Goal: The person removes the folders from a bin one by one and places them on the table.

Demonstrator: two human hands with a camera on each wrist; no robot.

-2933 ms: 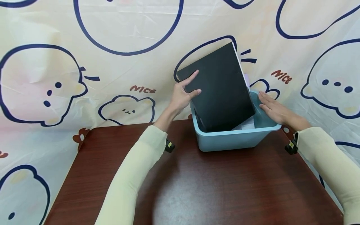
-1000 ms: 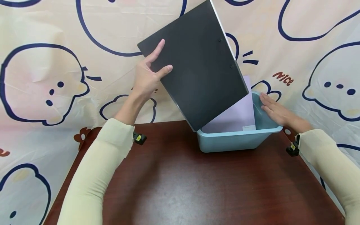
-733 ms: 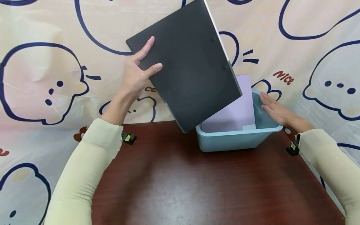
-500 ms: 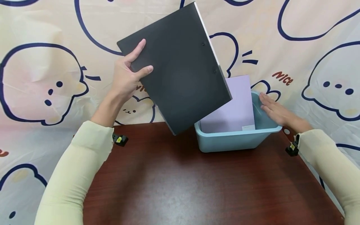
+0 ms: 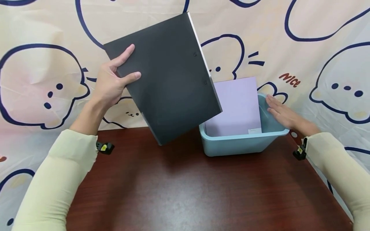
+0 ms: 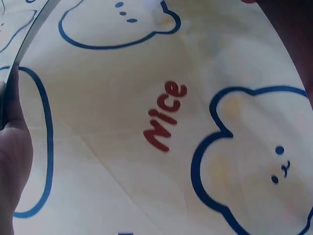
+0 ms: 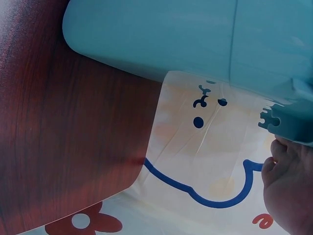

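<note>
A pale cloth (image 5: 268, 29) printed with blue-outlined animals and the word "Nice" fills the far side, its outer edges cut off. In front lies a dark red-brown counter (image 5: 185, 186), its near edge out of frame. Two cream sleeves, left sleeve (image 5: 55, 183) and right sleeve (image 5: 335, 173), run out of frame at the near side. A black folder (image 5: 170, 83) with a white strip along its right edge is held up, tilted, left of the bin; its other face is hidden. The blue bin (image 5: 237, 146) sits at the counter's far right, and a lilac sheet (image 5: 237, 106) stands in it, its foot hidden by the near wall and its left edge partly covered by the folder. The left hand (image 5: 112, 77) grips the folder's left edge, two digits spread across the black face, the others out of sight behind; the left wrist view shows only a sliver of it. The right hand (image 5: 281, 112) lies at the bin's right end with straight fingers on top; whether the half-hidden ones curl round the rim I cannot tell. Smallest is a white label (image 5: 254, 131) low on the lilac sheet, too small to read
</note>
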